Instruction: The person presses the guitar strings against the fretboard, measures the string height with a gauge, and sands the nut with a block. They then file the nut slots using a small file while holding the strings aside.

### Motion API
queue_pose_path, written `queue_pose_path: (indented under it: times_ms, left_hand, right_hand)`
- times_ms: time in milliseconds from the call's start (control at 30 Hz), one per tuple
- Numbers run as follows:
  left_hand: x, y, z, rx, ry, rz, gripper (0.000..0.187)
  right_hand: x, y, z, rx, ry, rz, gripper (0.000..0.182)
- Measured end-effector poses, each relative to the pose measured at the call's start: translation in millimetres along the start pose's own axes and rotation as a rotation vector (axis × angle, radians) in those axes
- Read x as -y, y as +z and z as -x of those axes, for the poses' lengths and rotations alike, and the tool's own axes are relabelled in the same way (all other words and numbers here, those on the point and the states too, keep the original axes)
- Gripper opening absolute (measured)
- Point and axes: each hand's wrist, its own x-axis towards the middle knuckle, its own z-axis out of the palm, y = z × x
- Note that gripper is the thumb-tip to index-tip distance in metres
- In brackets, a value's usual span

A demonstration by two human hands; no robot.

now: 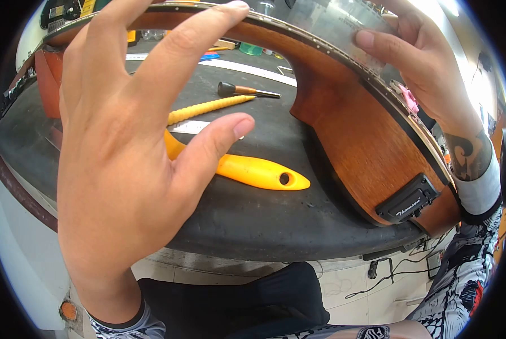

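An acoustic guitar (349,130) with a brown wooden side rests on the dark bench. A black preamp panel (409,199) marked "Thomson" is set into that side. My left hand (123,141) is large in the foreground, thumb and fingers apart. Its index fingertip overlaps the guitar's upper edge; whether it touches cannot be made out. Under the thumb, a yellow-orange handle (258,171) with a hole in its end lies on the bench. My right hand (428,68) grips a clear plastic sheet (326,28) with printed markings, thumb on top, above the guitar's top edge.
On the dark bench mat (247,217) lie a ridged yellow stick (213,109), a small tool (247,90) with a dark bulb end, and a steel ruler (247,70). A reddish-brown block (49,85) stands under the neck. Cables (383,277) trail over the floor.
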Motion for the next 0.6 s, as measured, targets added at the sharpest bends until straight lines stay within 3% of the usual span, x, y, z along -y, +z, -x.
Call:
queue_pose_path:
  times_ms: [267, 367, 500, 533, 600]
  left_hand:
    - [-3, 1, -2, 0.003, -0.001, 0.022, 0.062]
    - [-2, 2, -2, 0.01, -0.008, 0.082, 0.064]
    - [-8, 1, -2, 0.023, -0.04, 0.041, 0.07]
    - [-12, 0, -3, 0.03, -0.063, 0.026, 0.071]
    - [-16, -7, -5, 0.077, -0.142, 0.011, 0.075]
  right_hand:
    - [-15, -12, -4, 0.073, -0.039, -0.087, 0.055]
    - [-4, -5, -6, -0.045, -0.039, -0.161, 0.046]
    - [-31, -27, -29, -0.15, -0.199, -0.01, 0.036]
    - [-41, -29, -42, -0.131, -0.258, -0.147, 0.033]
    - [-36, -36, -54, -0.169, -0.052, 0.078, 0.031]
